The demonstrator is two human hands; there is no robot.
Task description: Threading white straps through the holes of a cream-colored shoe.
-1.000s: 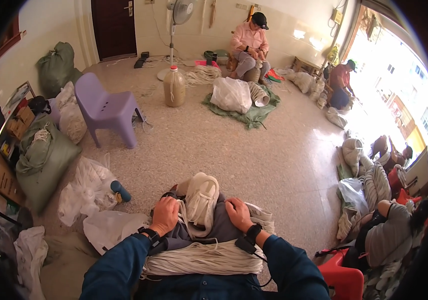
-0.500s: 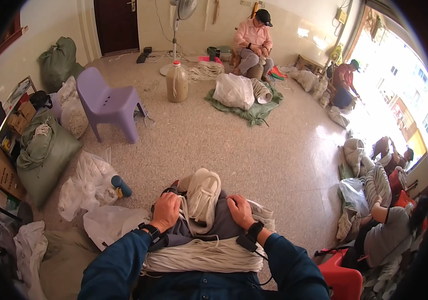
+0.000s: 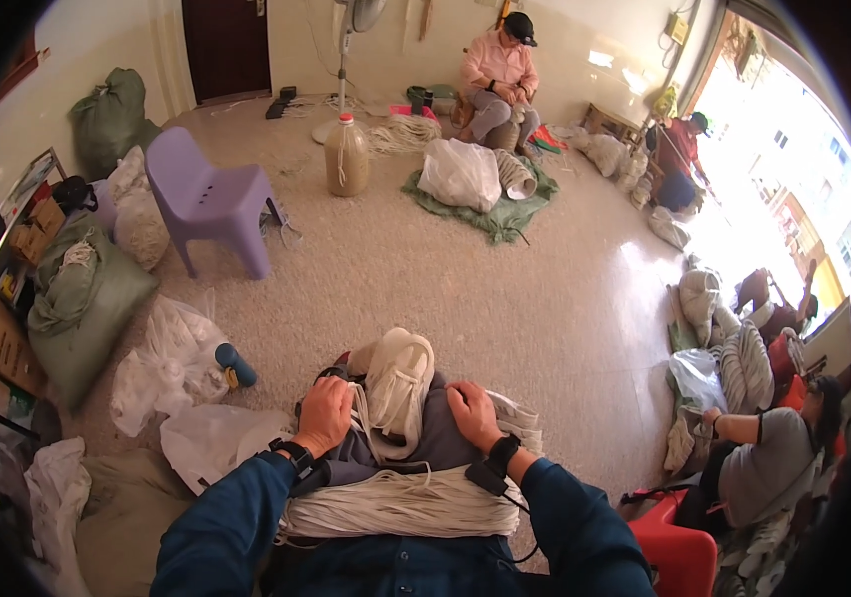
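Note:
My left hand (image 3: 326,413) lies over my left knee, beside several hanging white cord strands, and grips nothing that I can see. On the other knee rests my right hand (image 3: 473,413), its fingers draped forward and holding nothing. Between the knees stands a cream-white rounded piece of coiled cord or band (image 3: 400,388), with loose strands hanging at its front; neither hand clearly holds it. Across my lap lies a thick bundle of white cords (image 3: 400,507). More white cord (image 3: 517,423) shows beyond my right wrist.
A purple chair (image 3: 211,199) and a large jug (image 3: 347,159) stand ahead. Left are a green sack (image 3: 92,298), plastic bags (image 3: 172,363) and a blue bottle (image 3: 234,364). A red chair (image 3: 669,547) is at right. Several people work nearby, one seated at right (image 3: 768,468).
The whole view has shifted slightly. My hands stay on my knees. The person at right has turned the head and shifted the arm.

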